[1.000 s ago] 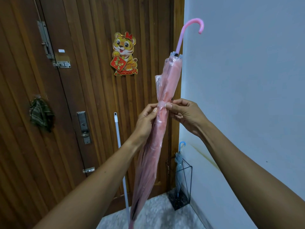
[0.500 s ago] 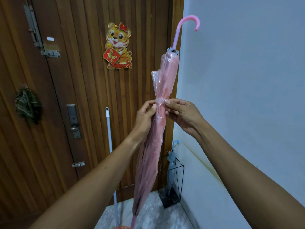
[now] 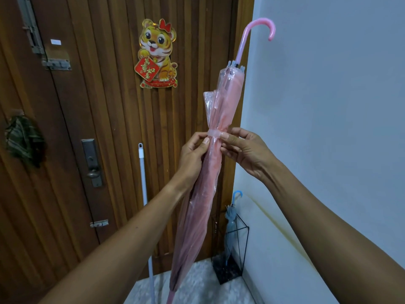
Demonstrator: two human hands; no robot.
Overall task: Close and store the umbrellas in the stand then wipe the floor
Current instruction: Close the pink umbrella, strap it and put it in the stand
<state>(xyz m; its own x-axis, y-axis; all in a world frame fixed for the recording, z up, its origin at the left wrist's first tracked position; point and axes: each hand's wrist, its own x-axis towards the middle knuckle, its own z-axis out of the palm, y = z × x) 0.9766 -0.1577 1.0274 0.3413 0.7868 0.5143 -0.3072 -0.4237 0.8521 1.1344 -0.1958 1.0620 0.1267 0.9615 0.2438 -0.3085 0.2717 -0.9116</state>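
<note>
A folded pink see-through umbrella (image 3: 225,102) stands nearly upright in front of me, its hooked handle at the top and its tip at the bottom edge of the view. My left hand (image 3: 192,156) grips it just below its strap. My right hand (image 3: 245,150) pinches the strap, which is wrapped around the folds. A black wire umbrella stand (image 3: 237,255) sits on the floor in the corner, with a closed blue umbrella (image 3: 231,218) upright in it.
A white mop pole (image 3: 143,185) leans against the brown wooden door (image 3: 105,106). A dark cloth (image 3: 23,141) hangs on the door at the left. A white wall (image 3: 328,106) runs along the right. Speckled floor (image 3: 197,284) shows below.
Both hands stay at the umbrella's strap, with the fingers shifting slightly on it. The view has swung a little, so the door and stand shift in the frame.
</note>
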